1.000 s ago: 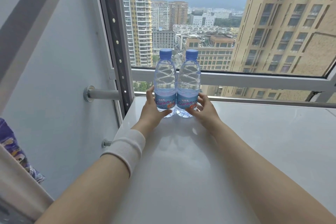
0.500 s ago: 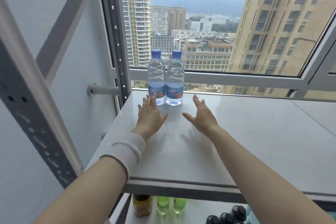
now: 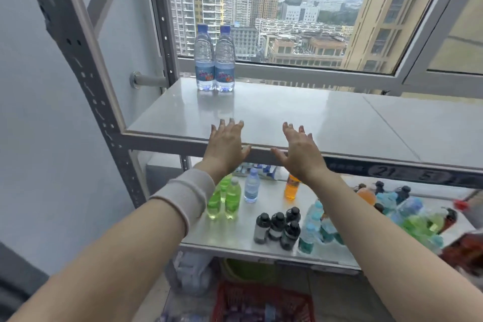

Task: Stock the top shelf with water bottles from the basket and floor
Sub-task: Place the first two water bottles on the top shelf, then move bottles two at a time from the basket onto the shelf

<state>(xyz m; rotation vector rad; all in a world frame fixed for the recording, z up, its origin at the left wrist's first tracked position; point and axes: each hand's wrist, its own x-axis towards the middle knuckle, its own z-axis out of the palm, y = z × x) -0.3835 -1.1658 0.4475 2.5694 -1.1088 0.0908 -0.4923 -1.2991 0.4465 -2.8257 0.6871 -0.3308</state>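
Two clear water bottles with blue caps stand side by side, touching, at the back left of the top shelf point(image 3: 300, 117): the left bottle point(image 3: 204, 60) and the right bottle point(image 3: 224, 60). My left hand point(image 3: 226, 148) and my right hand point(image 3: 300, 154) hover over the shelf's front edge with fingers spread, holding nothing, well in front of the bottles. A red basket point(image 3: 261, 300) sits on the floor below, with blurred bottles inside it.
The lower shelf point(image 3: 230, 232) carries green bottles point(image 3: 224, 198), a water bottle point(image 3: 251, 185), an orange bottle point(image 3: 291, 187), black-capped bottles point(image 3: 278, 226) and blue-capped ones point(image 3: 316, 227). A grey upright post point(image 3: 86, 65) stands left. A window frame point(image 3: 313, 76) runs behind the shelf.
Both hands let go of the two bottles and drew back from them to the shelf's front edge. The view has pulled back and tilted down, showing the lower shelf and basket.
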